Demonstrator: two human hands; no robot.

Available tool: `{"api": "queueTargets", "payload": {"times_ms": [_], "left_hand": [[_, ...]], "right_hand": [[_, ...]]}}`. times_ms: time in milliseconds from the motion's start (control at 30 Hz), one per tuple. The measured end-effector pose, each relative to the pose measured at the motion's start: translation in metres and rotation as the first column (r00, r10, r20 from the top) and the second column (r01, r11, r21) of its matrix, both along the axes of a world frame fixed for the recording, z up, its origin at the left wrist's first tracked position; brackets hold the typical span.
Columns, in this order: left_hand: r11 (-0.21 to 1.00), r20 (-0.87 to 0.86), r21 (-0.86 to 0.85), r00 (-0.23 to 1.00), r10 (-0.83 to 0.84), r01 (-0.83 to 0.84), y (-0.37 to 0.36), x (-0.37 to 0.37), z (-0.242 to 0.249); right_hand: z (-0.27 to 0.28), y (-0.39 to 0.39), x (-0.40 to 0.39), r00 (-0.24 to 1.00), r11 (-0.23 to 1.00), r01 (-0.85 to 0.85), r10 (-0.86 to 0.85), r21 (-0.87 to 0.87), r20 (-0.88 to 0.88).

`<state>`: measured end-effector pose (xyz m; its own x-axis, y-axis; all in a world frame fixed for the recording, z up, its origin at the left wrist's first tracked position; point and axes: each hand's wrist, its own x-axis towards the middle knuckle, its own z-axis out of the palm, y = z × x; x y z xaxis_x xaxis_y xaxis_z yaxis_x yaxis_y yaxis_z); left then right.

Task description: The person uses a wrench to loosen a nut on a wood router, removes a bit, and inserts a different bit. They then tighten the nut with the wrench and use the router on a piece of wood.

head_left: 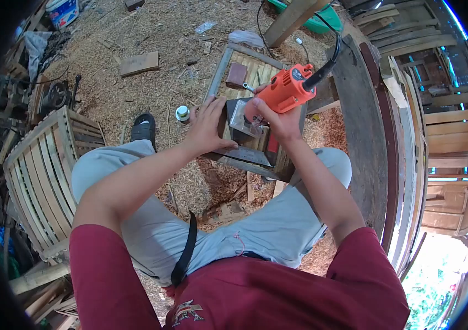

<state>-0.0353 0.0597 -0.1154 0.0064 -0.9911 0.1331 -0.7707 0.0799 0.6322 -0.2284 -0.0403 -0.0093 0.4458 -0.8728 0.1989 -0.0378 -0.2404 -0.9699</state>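
Observation:
My right hand (279, 122) is wrapped round the lower body of an orange trim router (287, 91), which tilts to the upper right with its black cord leading away. The router's clear base (240, 116) rests against a dark, flat-faced piece (238, 135) on a low wooden stand. My left hand (208, 125) lies spread at the left edge of that dark piece, thumb and fingers apart. A brown block (237, 75) and a small wrench-like metal tool (249, 87) lie on the stand beyond the router. The router's bit is hidden.
The low stand (218, 71) sits between my knees on shavings-covered ground. A white-and-green container (182, 114) stands left of it. A slatted wooden crate (38, 181) is at far left, a long plank bench (363, 137) at right. A green basin (322, 21) lies beyond a wooden post (294, 19).

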Motion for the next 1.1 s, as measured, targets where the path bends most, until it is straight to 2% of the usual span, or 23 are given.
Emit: {"api": "queueTargets", "payload": {"times_ms": [100,367,467,600,967,1100], "left_hand": [[0.999,-0.019,0.041,1.000,0.025,-0.024,-0.001,-0.002,0.001],[1.000,-0.036,0.003,0.999,0.022,-0.022,0.001,-0.001,-0.001],[1.000,-0.045,-0.004,0.999,0.027,-0.027,0.000,-0.001,-0.002],[0.998,-0.062,-0.051,0.998,0.022,-0.025,0.000,-0.001,-0.008],[0.999,-0.070,-0.034,0.997,0.023,-0.025,-0.002,-0.001,-0.009],[0.998,-0.069,-0.057,0.997,0.024,-0.028,-0.001,-0.001,-0.009]], "right_hand": [[-0.001,0.000,0.004,1.000,1.000,0.011,-0.011,-0.027,-0.009],[-0.021,-0.005,0.006,1.000,0.999,0.026,-0.026,-0.032,0.014],[-0.024,-0.007,0.004,0.999,0.998,0.027,-0.029,-0.062,-0.035],[-0.025,-0.004,0.007,0.999,0.998,0.041,-0.042,-0.047,-0.020],[-0.019,-0.001,0.012,0.998,0.994,0.032,-0.037,-0.102,-0.044],[-0.019,-0.001,0.012,0.997,0.997,0.032,-0.036,-0.072,-0.064]]}}
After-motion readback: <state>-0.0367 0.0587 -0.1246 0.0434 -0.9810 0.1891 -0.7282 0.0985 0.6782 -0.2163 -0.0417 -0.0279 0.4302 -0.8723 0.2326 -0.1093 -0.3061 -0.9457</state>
